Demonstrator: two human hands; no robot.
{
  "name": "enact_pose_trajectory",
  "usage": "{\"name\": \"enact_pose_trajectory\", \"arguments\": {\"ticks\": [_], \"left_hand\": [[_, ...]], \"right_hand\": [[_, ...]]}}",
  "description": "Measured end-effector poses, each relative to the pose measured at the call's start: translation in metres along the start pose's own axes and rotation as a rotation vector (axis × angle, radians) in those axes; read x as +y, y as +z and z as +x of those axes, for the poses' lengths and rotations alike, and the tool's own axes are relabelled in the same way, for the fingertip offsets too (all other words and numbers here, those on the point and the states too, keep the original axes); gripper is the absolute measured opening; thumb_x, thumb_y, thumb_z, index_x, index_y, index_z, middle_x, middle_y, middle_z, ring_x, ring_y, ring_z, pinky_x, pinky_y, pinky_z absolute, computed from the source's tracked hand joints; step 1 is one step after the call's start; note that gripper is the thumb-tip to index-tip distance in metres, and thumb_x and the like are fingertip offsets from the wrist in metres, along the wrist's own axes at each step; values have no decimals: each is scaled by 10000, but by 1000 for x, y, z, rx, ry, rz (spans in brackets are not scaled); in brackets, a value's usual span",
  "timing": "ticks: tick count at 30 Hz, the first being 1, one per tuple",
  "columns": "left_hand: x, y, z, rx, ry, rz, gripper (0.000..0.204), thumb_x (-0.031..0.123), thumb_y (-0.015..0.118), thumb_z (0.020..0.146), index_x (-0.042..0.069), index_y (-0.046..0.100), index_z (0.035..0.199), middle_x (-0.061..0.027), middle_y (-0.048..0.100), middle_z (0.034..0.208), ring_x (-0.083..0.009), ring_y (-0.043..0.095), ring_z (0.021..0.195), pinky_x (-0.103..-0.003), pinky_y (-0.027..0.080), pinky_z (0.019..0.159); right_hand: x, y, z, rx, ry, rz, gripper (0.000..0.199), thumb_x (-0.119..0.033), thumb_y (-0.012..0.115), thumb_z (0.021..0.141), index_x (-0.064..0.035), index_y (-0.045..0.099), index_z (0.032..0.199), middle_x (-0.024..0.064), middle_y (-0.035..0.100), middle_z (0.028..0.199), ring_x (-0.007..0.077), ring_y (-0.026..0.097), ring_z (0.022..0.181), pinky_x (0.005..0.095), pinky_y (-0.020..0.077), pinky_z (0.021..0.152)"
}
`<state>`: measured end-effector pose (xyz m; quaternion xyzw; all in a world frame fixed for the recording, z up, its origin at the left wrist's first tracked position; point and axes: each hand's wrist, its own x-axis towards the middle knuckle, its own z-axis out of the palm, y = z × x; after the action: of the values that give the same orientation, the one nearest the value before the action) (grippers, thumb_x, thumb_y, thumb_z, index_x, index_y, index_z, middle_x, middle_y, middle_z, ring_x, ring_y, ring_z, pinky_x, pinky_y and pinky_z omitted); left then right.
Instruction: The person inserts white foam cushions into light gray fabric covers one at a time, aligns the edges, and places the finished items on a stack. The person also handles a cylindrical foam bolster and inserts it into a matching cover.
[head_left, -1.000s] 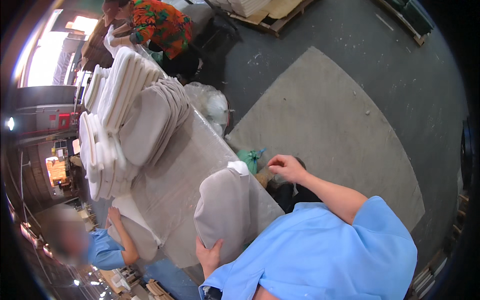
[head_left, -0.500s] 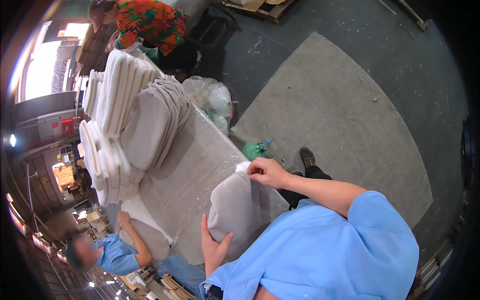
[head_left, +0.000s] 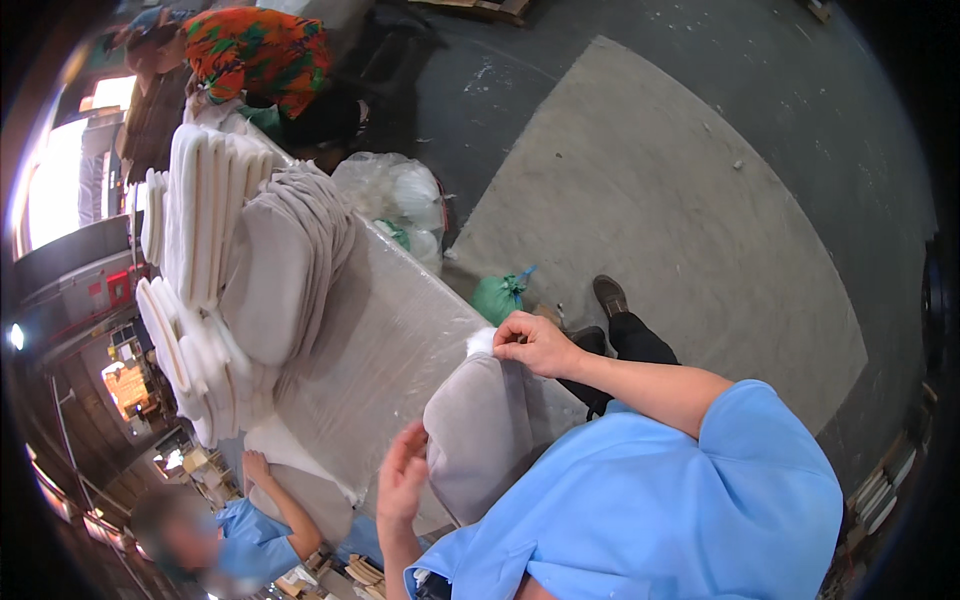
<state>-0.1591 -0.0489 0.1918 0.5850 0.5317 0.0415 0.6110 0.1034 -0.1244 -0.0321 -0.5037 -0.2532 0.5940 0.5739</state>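
Note:
A plump light-grey fabric cushion (head_left: 475,425) lies on the near end of the plastic-covered table, right in front of me. White fluffy filling (head_left: 481,342) shows at its far end. There my right hand (head_left: 537,345) pinches the cushion's edge beside the filling, fingertips closed together. My left hand (head_left: 403,475) is raised just off the cushion's left side, a little blurred, its fingers loosely apart and holding nothing.
Grey covers (head_left: 285,265) and thick white pads (head_left: 195,215) are stacked on the table (head_left: 375,320). A co-worker's arm (head_left: 285,500) rests at the left; another person in a patterned shirt (head_left: 255,60) bends beyond. Clear bags (head_left: 395,195) and a green bag (head_left: 497,298) are on the floor.
My left hand has lifted off the cushion and moved left. My right hand keeps its pinch at the far end, where more white filling shows. The view has shifted slightly.

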Motion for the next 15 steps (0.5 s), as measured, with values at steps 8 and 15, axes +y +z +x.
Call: {"name": "enact_pose_trajectory", "arguments": {"ticks": [8, 15], "left_hand": [[74, 74, 172, -333, 61, 606, 221, 173, 658, 995, -15, 772, 1023, -81, 727, 844, -146, 647, 762, -320, 535, 725], [72, 104, 219, -754, -94, 970, 184, 157, 719, 959, -11, 766, 1019, -47, 716, 829, -124, 630, 746, -321, 518, 689]], "right_hand": [[-7, 7, -25, 122, -99, 14, 82, -113, 749, 955, -47, 716, 991, 26, 639, 982, 141, 630, 939, 299, 510, 824], [0, 12, -29, 268, -54, 122, 66, -103, 710, 947, -40, 693, 957, 45, 612, 976, 163, 616, 905, 319, 500, 805]]}}
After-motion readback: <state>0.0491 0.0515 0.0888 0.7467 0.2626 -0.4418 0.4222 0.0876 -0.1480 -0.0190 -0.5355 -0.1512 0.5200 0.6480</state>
